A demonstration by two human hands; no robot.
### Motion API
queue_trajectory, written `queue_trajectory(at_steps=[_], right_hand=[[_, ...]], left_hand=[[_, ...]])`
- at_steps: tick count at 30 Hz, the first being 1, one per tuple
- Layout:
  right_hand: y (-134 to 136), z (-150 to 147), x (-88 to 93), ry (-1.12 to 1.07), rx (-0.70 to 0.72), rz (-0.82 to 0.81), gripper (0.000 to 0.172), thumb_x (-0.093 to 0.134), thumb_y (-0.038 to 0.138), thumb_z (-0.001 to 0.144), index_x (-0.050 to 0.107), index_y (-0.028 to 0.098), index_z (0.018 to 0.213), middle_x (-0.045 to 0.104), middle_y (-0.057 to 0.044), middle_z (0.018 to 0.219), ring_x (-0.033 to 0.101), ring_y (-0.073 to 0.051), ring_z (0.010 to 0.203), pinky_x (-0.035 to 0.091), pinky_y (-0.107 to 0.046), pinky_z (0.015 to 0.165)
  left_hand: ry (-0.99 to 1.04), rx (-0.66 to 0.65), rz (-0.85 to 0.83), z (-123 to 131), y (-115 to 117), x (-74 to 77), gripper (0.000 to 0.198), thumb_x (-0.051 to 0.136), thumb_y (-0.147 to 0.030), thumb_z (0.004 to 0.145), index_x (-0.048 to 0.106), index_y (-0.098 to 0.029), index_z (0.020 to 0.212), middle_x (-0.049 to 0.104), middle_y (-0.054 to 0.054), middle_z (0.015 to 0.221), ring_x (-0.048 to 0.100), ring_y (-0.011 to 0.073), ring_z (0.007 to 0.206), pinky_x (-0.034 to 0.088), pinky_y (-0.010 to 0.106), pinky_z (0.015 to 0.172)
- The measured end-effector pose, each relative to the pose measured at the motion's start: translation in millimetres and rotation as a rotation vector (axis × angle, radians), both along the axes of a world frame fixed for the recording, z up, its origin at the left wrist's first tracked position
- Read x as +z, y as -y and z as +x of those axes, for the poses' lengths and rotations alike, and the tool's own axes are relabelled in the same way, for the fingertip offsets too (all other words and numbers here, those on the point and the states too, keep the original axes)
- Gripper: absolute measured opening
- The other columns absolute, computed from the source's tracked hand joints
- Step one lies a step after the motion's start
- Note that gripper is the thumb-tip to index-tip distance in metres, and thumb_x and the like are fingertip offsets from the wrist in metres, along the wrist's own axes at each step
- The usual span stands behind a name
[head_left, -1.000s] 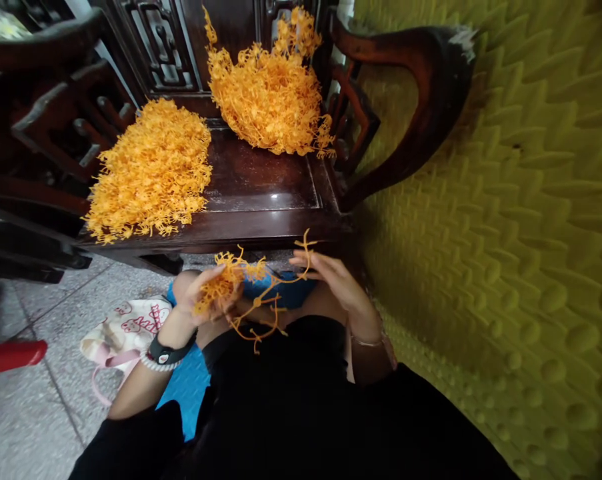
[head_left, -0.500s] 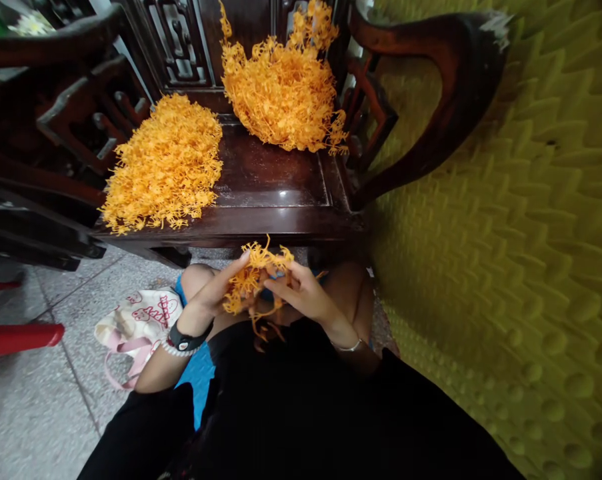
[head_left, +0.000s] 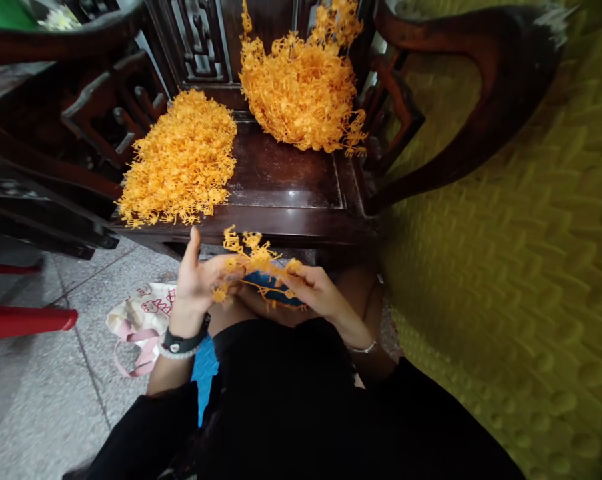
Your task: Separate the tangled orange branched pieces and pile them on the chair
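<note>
Between my hands, above my lap, is a thin, branching orange sprig (head_left: 261,255) with small flower-like tips; it looks like plastic. My right hand (head_left: 317,288) pinches its right side between thumb and fingers. At its left side, my left hand (head_left: 197,279) has its thumb raised well apart from the fingers, which lie against or just behind the sprig's tips. Beyond the hands, a heap of loose orange flower pieces (head_left: 181,163) lies on the left of the dark wooden seat (head_left: 285,177). A second, more tangled orange heap (head_left: 301,93) is at the back right.
Curved wooden armrests flank the seat, the right one (head_left: 501,100) beside a yellow-green textured wall covering (head_left: 481,267). On the floor at left lies a cream bag (head_left: 145,313) with pink straps. A red leg-like bar (head_left: 25,321) juts in from the left edge.
My left hand has spread, its thumb lifting away from the orange pieces. The bunched sprig is now stretched out between the hands. The view has shifted slightly.
</note>
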State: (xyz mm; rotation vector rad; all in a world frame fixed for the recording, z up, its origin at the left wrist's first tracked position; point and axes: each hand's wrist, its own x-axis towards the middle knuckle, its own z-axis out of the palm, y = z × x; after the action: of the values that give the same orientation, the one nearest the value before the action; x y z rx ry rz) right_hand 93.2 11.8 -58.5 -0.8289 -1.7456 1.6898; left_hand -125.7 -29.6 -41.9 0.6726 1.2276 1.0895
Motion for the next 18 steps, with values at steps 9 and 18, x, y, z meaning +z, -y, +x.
queue_trajectory(at_steps=[9,18], right_hand=[[-18,-10,-8.8,-0.034,-0.175,0.044,0.041,0.076,0.037,0.070,0.060,0.019,0.103,0.063,-0.005,0.099,0.058,-0.017,0.092,0.046,-0.032,0.085],[-28,-20,-17.2,-0.331,-0.165,-0.388,0.026,0.068,0.040,0.076,0.053,0.019,0.069,0.045,0.005,0.059,0.039,-0.008,0.051,0.037,-0.023,0.050]], left_hand=[[0.276,-0.072,-0.068,57,9,-44.5,0.033,0.065,-0.040,0.078,0.064,-0.019,0.104,0.056,-0.002,0.062,0.049,0.0116,0.053,0.045,0.025,0.056],[0.150,0.007,-0.057,39,28,-49.0,0.056,0.044,-0.066,0.083,0.065,-0.020,0.104,0.059,0.002,0.065,0.059,0.0196,0.070,0.049,0.030,0.064]])
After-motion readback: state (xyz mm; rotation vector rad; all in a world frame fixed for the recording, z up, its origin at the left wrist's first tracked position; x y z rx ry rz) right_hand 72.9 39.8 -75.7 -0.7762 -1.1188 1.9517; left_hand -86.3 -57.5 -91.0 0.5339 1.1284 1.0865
